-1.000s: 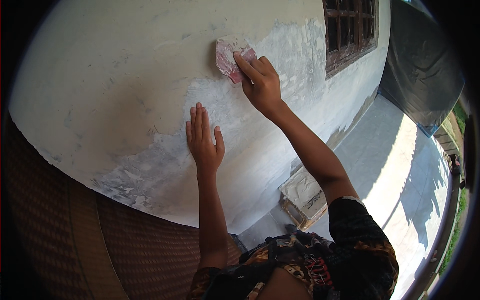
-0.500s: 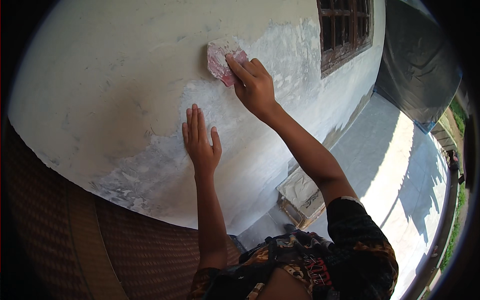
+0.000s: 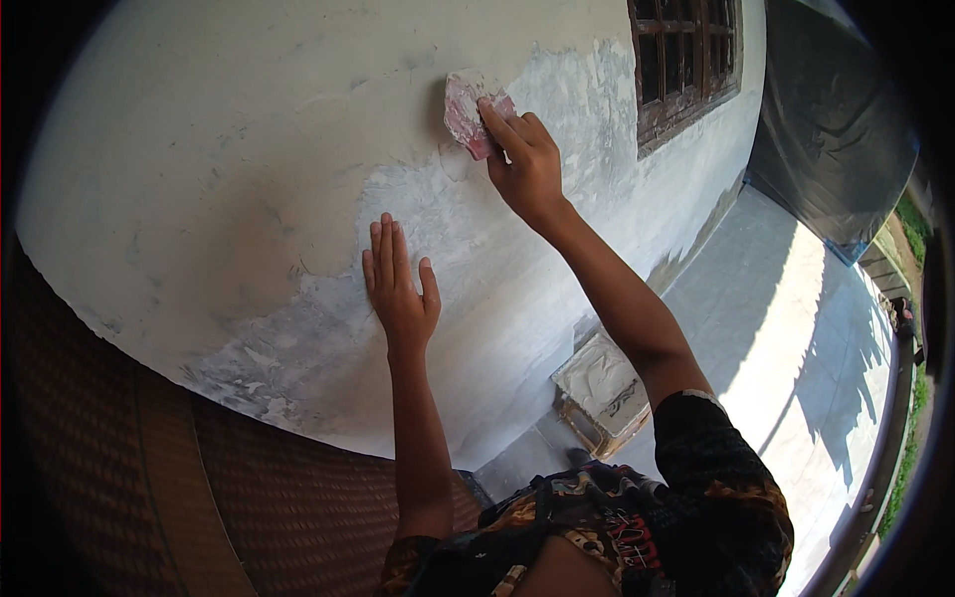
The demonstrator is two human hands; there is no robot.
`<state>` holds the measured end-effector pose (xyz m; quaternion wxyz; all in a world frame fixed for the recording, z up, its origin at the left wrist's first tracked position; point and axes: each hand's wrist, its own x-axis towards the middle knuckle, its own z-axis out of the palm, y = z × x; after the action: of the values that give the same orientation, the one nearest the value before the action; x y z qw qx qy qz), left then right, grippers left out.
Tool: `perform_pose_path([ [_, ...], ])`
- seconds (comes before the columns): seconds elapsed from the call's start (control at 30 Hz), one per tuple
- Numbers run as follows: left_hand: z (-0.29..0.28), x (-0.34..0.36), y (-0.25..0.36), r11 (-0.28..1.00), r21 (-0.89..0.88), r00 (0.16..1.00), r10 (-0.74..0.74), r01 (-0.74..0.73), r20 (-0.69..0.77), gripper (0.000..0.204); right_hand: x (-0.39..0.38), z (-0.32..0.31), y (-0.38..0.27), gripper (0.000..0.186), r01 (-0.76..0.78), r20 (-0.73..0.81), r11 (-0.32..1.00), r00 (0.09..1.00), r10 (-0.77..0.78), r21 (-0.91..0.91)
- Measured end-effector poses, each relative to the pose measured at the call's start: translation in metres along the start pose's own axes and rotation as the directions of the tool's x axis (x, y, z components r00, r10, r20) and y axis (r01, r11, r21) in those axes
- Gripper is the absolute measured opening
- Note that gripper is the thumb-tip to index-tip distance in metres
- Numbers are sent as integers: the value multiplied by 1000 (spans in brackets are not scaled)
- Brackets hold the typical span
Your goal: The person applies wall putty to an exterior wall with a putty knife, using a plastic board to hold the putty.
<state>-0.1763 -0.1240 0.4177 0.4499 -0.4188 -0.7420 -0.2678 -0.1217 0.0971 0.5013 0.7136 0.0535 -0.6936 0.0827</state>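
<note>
My right hand [image 3: 527, 159] grips a pink, putty-smeared flat scraper [image 3: 468, 117], its fingers pressed over the back of it. The scraper lies against the wall [image 3: 298, 119], near the upper edge of a rough grey-white patch. Lower and to the left, my left hand [image 3: 401, 294] rests flat on the wall with its fingers stretched out, holding nothing. Cream-coloured putty covers the upper left of the wall; whitish-grey, uneven areas [image 3: 279, 348] show lower down and to the right.
A container topped with white putty [image 3: 600, 378] stands on the floor at the wall's foot. A brown barred window [image 3: 686, 60] is at the upper right, beside a dark hanging sheet [image 3: 836, 119]. Woven brown panelling [image 3: 288, 488] borders the lower left. The tiled floor [image 3: 716, 269] extends right.
My right hand has slid the scraper a short way to the right and slightly up along the wall. My left hand stays almost in place.
</note>
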Motion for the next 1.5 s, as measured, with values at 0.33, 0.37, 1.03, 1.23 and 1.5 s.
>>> perform_pose_path([
  [0.33,-3,-1,-5,1000,-15,1000,-1,1,30,59,-104,-1,-32,67,-114,278,976,959,59,186],
  [0.37,-10,0,-6,1000,0,1000,-1,1,28,59,-90,1,-38,66,-103,228,968,972,49,231],
  [1.03,-2,-1,0,999,-30,1000,-23,24,18,58,-12,-4,-27,47,-198,41,937,980,195,287],
  [1.23,-5,1,3,999,-45,1000,-14,15,27,57,-16,28,-3,63,71,11,997,997,-71,-9],
  [1.5,-5,-5,-2,1000,-6,999,-10,10,48,56,-70,4,-29,63,-37,124,988,992,19,149],
])
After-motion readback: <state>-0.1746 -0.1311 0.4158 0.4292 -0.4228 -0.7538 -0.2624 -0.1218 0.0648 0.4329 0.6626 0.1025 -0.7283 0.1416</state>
